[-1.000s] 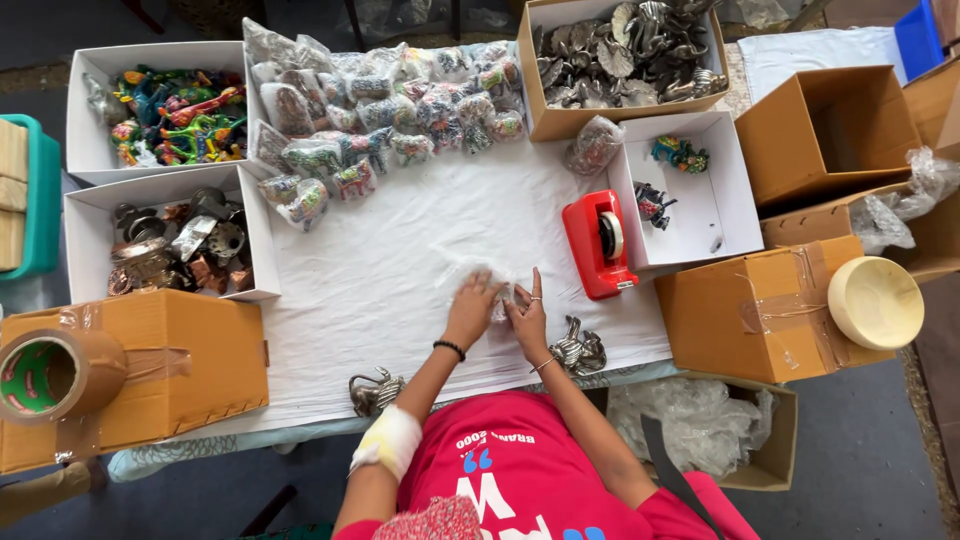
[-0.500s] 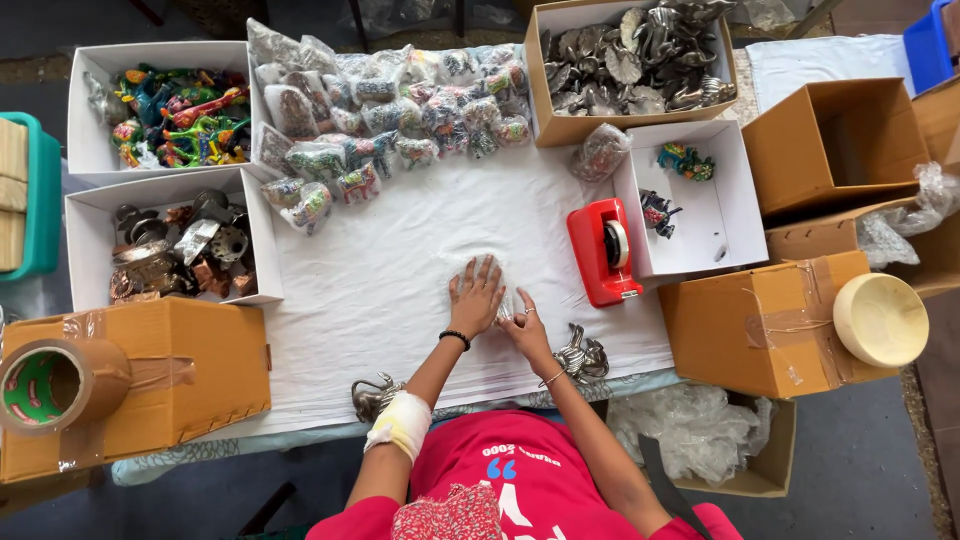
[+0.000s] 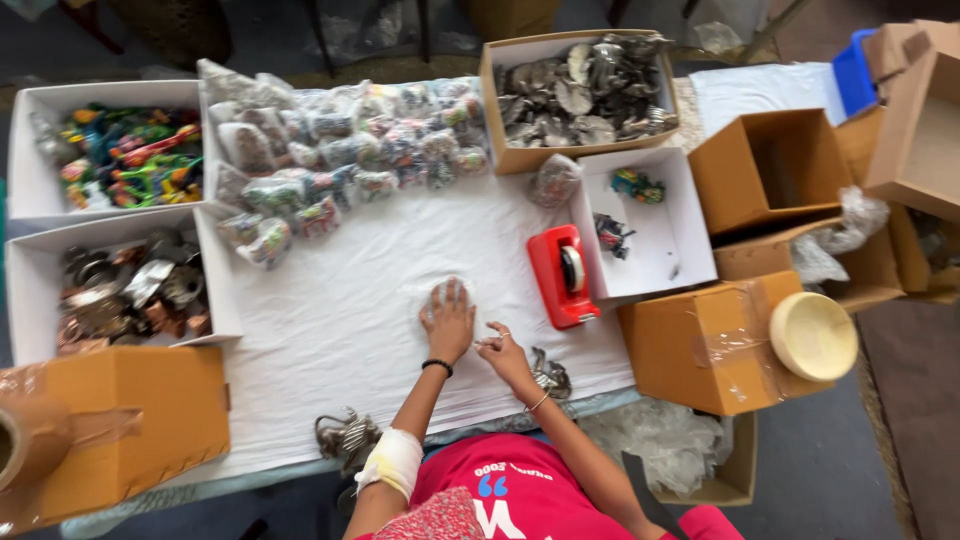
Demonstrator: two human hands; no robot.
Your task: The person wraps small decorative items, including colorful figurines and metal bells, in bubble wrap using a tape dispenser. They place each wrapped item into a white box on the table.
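1. Left hand (image 3: 449,320): we log it flat, fingers spread, pressing down on a clear plastic bag (image 3: 438,291) that lies on the white cloth (image 3: 340,320) near the table's middle.
2. Right hand (image 3: 503,349): we see it just beside the left, resting on the cloth with fingertips drawn together. Whether it pinches anything we cannot tell.
3. Clear plastic bag: mostly hidden under the left palm, only its top edge shows above the fingers. Its contents cannot be made out.
4. Red tape dispenser (image 3: 560,274): stands to the right of the hands, touching the open white box (image 3: 690,225).
5. Open white box: holds a few small coloured toys.
6. Filled packets (image 3: 340,150): a heap of clear bags with colourful contents at the cloth's far side.
7. Cardboard box of metal pieces (image 3: 585,90): beyond the dispenser.
8. Two white trays, left side: the farther (image 3: 25,150) holds bright plastic toys, the nearer (image 3: 220,290) mixed metal parts.
9. Metal clusters: one (image 3: 548,372) by the right wrist, one (image 3: 345,436) at the near table edge.
10. Sealed brown carton (image 3: 700,345): right of the table, with a pale round bowl (image 3: 812,336) on it.
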